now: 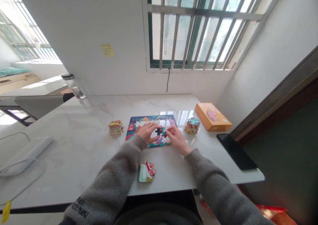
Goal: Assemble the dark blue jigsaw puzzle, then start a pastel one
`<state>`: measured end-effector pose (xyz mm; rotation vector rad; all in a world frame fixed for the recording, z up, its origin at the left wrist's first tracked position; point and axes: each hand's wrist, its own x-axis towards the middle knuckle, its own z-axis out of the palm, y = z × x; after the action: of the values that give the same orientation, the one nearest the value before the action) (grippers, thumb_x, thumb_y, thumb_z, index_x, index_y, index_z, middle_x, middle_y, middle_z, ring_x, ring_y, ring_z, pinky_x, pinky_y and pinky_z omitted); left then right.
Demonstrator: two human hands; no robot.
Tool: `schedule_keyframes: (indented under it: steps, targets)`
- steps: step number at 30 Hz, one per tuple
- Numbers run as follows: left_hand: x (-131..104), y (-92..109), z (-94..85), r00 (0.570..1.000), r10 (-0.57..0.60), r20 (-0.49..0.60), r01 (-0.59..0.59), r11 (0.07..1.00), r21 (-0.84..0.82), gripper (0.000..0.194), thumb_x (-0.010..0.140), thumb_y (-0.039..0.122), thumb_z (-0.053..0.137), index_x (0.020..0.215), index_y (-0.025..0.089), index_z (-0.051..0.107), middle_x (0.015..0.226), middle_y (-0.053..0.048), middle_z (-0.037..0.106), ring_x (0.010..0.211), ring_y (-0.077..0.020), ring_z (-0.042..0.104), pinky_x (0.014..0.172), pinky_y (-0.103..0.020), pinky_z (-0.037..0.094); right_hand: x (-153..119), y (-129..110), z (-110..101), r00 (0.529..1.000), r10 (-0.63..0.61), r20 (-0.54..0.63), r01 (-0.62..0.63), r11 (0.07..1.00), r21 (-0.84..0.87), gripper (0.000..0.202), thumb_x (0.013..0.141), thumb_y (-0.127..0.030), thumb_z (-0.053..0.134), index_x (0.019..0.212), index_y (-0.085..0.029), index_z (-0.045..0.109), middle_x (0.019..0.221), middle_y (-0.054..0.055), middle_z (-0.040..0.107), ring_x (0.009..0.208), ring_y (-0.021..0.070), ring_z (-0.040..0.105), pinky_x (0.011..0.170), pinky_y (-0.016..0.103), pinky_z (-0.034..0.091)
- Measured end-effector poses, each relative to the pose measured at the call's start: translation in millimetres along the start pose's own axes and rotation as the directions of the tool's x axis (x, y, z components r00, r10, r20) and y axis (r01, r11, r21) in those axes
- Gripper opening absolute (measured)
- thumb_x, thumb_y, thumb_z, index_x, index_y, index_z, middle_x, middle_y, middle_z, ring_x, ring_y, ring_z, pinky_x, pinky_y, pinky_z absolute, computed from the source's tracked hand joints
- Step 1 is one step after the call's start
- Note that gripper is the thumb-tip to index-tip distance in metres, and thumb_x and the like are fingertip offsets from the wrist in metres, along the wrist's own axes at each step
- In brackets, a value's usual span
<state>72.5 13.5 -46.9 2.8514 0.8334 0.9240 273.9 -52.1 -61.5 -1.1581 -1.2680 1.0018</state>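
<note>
A colourful jigsaw puzzle (132,120) with a dark blue border lies on the table, its middle partly filled and partly pale. My left hand (147,132) rests over its left half, thumb and fingers apart, with the fingertips close to a dark gap. At the right half, my right hand (178,139) pinches a small green puzzle piece (163,131) near that gap. Whether the piece touches its neighbours, I cannot tell. Stacks of puzzle pieces stand on both sides: one at the left (116,128), another at the right (192,125). A smaller stack (146,172) sits nearer to me.
An orange box (213,116) and a black phone (237,151) lie at the table's right side. Far left are a white power strip (27,155) with a cable and a clear bottle (74,86). The wall and barred window (193,33) close off the back.
</note>
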Motion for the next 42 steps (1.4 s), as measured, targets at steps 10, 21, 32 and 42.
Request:
schedule_keyframes:
  steps: [10,21,32,42]
  targets:
    - [-1,6,-1.0,1.000,0.020,0.010,-0.019,0.995,-0.093,0.032,0.082,0.027,0.074,0.111,0.021,0.062,0.113,-0.009,0.068,0.106,-0.0251,0.063,0.093,-0.040,0.051,3,1,-15,0.987,-0.149,0.065,0.158,0.969,-0.190,0.040,0.089,-0.043,0.056,0.121,-0.019,0.056,0.080,0.000,0.061,0.076,0.0169,0.060,0.069,0.029,0.048]
    - [0,10,-2.5,0.993,0.005,-0.121,-0.016,0.995,-0.094,0.021,0.093,0.023,0.059,0.113,0.023,0.067,0.113,-0.009,0.067,0.110,-0.0232,0.064,0.098,-0.041,0.053,-3,-7,-9,0.992,0.008,0.128,-0.014,0.999,0.042,0.040,0.086,-0.056,0.065,0.100,-0.020,0.056,0.076,0.002,0.071,0.069,0.0169,0.066,0.060,0.026,0.045]
    - [-1,2,3.5,0.998,-0.051,-0.022,0.049,0.997,-0.056,0.024,0.086,0.031,0.071,0.109,0.024,0.067,0.114,-0.008,0.068,0.108,-0.0253,0.062,0.095,-0.041,0.050,-3,-8,-24,0.993,-0.112,0.048,0.117,0.985,-0.130,0.031,0.094,-0.047,0.051,0.110,-0.021,0.055,0.088,0.004,0.071,0.085,0.0199,0.067,0.074,0.032,0.050]
    - [-10,-15,26.3,0.970,-0.154,0.188,0.164,0.986,-0.042,0.017,0.083,0.027,0.076,0.099,0.025,0.071,0.107,-0.003,0.069,0.103,-0.0248,0.059,0.094,-0.041,0.048,-3,9,-51,0.917,-0.292,0.273,0.399,0.653,-0.643,0.027,0.096,-0.018,0.043,0.102,-0.020,0.069,0.100,0.010,0.070,0.098,0.0248,0.058,0.090,0.039,0.046]
